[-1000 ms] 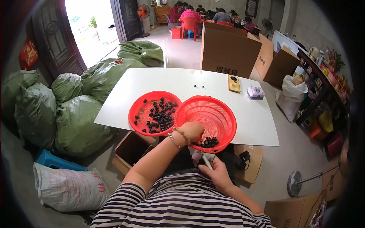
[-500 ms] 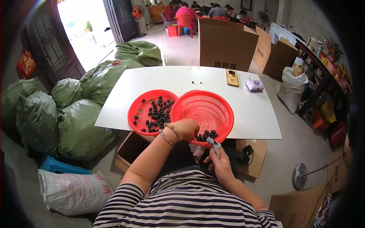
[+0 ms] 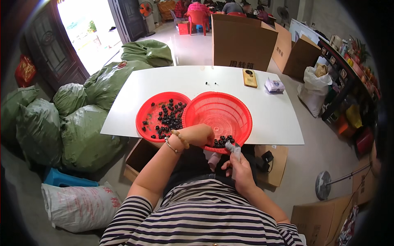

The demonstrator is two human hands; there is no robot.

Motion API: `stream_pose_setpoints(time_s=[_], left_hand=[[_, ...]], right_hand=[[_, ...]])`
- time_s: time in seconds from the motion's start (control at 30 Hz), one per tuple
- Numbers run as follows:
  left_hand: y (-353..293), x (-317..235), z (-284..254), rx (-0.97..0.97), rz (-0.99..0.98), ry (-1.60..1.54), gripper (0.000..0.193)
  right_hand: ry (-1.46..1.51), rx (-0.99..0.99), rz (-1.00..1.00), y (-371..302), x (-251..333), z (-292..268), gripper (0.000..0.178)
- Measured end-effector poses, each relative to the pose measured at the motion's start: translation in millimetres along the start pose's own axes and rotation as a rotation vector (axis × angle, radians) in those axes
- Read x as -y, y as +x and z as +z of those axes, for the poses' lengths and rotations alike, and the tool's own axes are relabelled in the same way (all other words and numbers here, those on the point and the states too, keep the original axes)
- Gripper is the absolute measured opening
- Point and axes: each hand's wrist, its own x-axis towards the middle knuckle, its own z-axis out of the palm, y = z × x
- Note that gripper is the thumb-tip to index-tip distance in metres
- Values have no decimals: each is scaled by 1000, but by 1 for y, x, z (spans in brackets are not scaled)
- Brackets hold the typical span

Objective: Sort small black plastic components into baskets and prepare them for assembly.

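Observation:
A red slotted plastic basket (image 3: 242, 114) sits at the table's near edge, overlapping a shallow red tray (image 3: 143, 107) on its left. Small round black parts (image 3: 174, 112) are scattered in the tray, and more black parts (image 3: 223, 141) lie gathered at the basket's near side. My left hand (image 3: 199, 134), with bracelets at the wrist, reaches over the basket's near left rim. Its fingers curl down beside the parts, their tips hidden. At the near rim, my right hand (image 3: 242, 169) is closed on a crumpled grey-white strip (image 3: 234, 151), its upper end against the parts.
On the white table (image 3: 279, 119) lie a yellow phone (image 3: 249, 78), a purple-white tissue pack (image 3: 274, 85) and two tiny black pieces (image 3: 211, 83). Large green sacks (image 3: 92, 135) crowd the left; cardboard boxes (image 3: 242, 41) stand beyond the table. People sit working at the far end.
The view has tilted a little, so the table sits slightly higher. My right hand's grey-white strip has turned and shows more of its length. My left hand stays by the black parts.

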Motion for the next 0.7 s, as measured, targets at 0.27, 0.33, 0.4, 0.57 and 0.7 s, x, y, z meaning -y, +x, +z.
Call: stream_pose_setpoints(time_s=[0.27,0.33,0.4,0.57,0.7], left_hand=[[-11,-25,-14,74,11,-131,18],[-13,-27,-14,62,22,-184,18],[-14,-29,-14,-115,43,-327,17],[-25,-46,-20,-387,10,-1048,14],[-39,-60,-11,-483,8,-1494,15]], right_hand=[[32,-9,19,-2,0,-4,29],[29,-11,21,-3,-1,-5,27],[52,5,20,-2,0,-5,26],[51,40,44,-5,0,-8,37],[-37,70,18,-13,2,-5,36]])
